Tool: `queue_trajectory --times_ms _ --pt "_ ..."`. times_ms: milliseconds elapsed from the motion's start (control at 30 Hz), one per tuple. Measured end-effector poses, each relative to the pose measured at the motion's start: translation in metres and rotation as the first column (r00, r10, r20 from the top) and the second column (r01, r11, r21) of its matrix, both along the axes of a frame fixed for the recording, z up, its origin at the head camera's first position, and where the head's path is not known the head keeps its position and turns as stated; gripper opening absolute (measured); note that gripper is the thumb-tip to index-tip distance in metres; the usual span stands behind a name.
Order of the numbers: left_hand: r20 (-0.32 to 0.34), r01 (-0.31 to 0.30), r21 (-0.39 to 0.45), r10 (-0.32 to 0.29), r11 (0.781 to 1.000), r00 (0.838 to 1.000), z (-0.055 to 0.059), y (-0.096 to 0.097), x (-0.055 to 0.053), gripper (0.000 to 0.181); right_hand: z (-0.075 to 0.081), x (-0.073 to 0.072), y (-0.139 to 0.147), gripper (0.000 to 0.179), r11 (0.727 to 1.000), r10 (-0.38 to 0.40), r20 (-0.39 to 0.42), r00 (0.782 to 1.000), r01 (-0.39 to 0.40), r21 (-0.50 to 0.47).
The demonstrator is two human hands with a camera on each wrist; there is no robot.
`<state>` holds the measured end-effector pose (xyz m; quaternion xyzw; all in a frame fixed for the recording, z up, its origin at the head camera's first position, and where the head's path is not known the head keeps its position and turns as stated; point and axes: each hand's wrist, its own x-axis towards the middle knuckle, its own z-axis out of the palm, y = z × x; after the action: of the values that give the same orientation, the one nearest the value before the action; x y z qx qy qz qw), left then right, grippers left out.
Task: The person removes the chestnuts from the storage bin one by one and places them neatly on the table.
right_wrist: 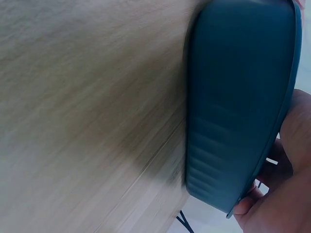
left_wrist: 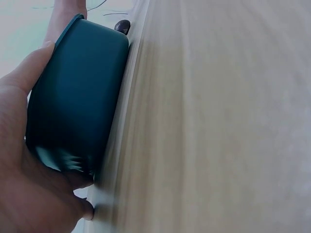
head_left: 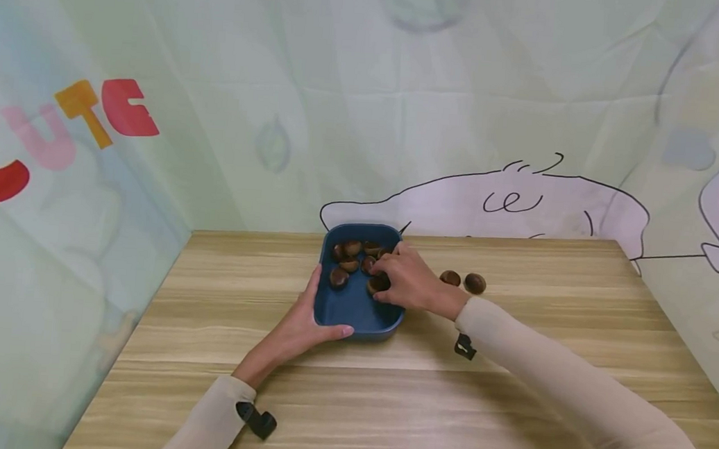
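Observation:
A blue rectangular box (head_left: 353,314) stands on the wooden table with several glossy brown chestnuts (head_left: 339,277) inside, mostly toward its far half. My left hand (head_left: 296,328) grips its near left corner, thumb along the front rim and fingers against the left side. In the left wrist view that hand (left_wrist: 29,160) wraps the end of the box (left_wrist: 77,92). Over the right rim reaches my right hand (head_left: 412,280), its fingers down in the box, pinching a chestnut (head_left: 377,285). The right wrist view shows the box's outer wall (right_wrist: 238,107); the fingertips are hidden behind the rim.
Two loose chestnuts, one of them the outer chestnut (head_left: 475,283), lie on the table (head_left: 384,407) to the right of the box, beside my right wrist. A printed cloth backdrop (head_left: 280,108) rises behind the table's far edge and along both sides.

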<state>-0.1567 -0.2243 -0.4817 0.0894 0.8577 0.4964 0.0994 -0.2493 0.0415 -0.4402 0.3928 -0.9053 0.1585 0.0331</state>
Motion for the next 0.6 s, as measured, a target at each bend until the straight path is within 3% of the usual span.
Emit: queue_trajectory --times_ms 200,600 --pt "0.005 -0.002 0.0 0.002 1.0 1.0 0.001 0.0002 0.0006 0.134 -0.0012 -0.0017 -0.0026 0.043 1.0 -0.008 0.007 1.0 0.007 0.025" --pt "0.004 -0.008 -0.014 0.008 1.0 1.0 0.0003 0.0008 -0.0005 0.135 0.001 -0.0014 -0.0056 0.038 0.999 -0.033 0.139 0.99 0.028 0.041"
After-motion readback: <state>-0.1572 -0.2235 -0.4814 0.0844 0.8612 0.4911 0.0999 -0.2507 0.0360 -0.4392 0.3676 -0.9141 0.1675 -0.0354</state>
